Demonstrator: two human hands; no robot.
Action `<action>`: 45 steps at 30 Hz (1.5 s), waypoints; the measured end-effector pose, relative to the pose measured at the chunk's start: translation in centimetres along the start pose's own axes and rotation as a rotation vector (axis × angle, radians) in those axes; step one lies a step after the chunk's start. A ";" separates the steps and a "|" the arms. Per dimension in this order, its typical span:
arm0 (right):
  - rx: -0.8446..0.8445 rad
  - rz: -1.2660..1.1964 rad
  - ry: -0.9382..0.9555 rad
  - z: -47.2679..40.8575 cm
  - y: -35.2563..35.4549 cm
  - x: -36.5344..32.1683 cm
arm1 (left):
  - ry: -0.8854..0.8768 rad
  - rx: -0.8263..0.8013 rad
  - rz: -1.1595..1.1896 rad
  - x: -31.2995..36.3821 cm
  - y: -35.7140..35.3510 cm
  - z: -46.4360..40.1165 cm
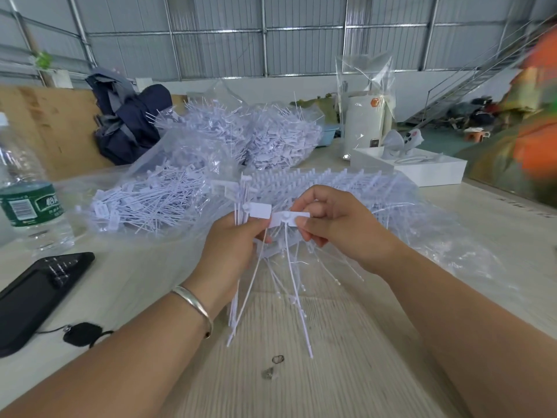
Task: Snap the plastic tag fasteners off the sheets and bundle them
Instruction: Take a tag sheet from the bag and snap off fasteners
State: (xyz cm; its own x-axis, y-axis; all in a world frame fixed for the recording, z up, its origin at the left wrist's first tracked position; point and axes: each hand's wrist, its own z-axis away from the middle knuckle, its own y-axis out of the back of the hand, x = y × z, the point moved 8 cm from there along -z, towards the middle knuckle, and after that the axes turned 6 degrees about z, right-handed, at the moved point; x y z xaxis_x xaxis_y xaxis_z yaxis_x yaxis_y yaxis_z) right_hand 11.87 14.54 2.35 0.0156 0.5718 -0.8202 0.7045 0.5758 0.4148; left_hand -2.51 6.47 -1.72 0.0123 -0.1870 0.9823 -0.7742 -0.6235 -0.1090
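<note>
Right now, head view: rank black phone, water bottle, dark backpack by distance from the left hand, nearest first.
From the left hand:
1. Black phone, lying on the table at its left.
2. Water bottle, standing at the far left.
3. Dark backpack, at the back left.

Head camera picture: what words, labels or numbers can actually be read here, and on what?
Nothing reads clearly.
Water bottle: green label with white characters and a barcode, too blurred to read.
White tags in the hands: blank.
White canister: orange mark, illegible.
</note>
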 end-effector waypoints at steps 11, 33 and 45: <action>-0.074 -0.171 -0.018 0.1 -0.7 0.4 | 0.198 -0.296 0.072 -1.2 -2.2 0.4; 0.009 -0.213 -0.078 -0.1 0.3 1.0 | 0.123 -0.166 0.054 -0.6 -0.8 -0.3; -0.046 -0.088 -0.142 -0.3 0.8 1.8 | 0.038 -0.173 -0.086 0.3 -0.3 -0.5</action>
State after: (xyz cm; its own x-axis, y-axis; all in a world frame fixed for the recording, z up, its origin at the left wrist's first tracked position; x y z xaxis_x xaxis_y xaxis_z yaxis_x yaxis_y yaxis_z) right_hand 12.27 16.23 1.30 0.0572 0.4317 -0.9002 0.6747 0.6479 0.3535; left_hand -2.60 6.95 -1.28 0.0622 -0.1081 0.9922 -0.8687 -0.4954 0.0004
